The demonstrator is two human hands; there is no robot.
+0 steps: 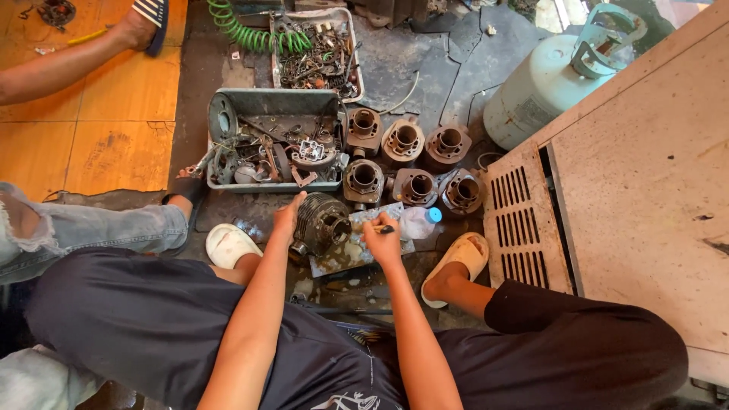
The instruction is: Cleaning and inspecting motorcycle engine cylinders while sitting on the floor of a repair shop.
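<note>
left hand (287, 218) grips finned cylinder (320, 224), steadying it on floor | right hand (382, 237) pinches thin tool (377, 228) | bore mouth faces right, toward tool tip; right hand nearer

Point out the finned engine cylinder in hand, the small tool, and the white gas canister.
finned engine cylinder (320, 222), head view, on its dark fins.
small tool (384, 228), head view, on its dark tip.
white gas canister (535, 91), head view, on its rounded side.
</note>
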